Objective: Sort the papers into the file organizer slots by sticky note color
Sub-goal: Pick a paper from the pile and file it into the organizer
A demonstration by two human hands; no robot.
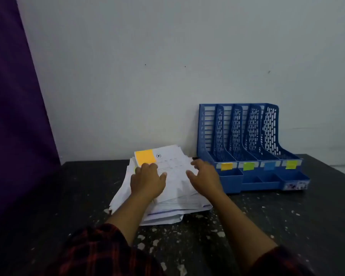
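hands, left [147,181] and right [204,176], rest flat and open-fingered on rumpled white papers [177,198].

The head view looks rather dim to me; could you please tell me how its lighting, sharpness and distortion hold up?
Head view: dim, even light with no glare; the curtain edge leans from wide-angle distortion; print on the top paper is too soft to read; the organizer labels keep distinct colors.

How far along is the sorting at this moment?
Nothing looks sorted: the slots of the blue file organizer appear empty. In hand: the left hand rests on the paper stack, just below the top sheet's orange sticky note; the right hand hovers open over it. The whole stack is left.
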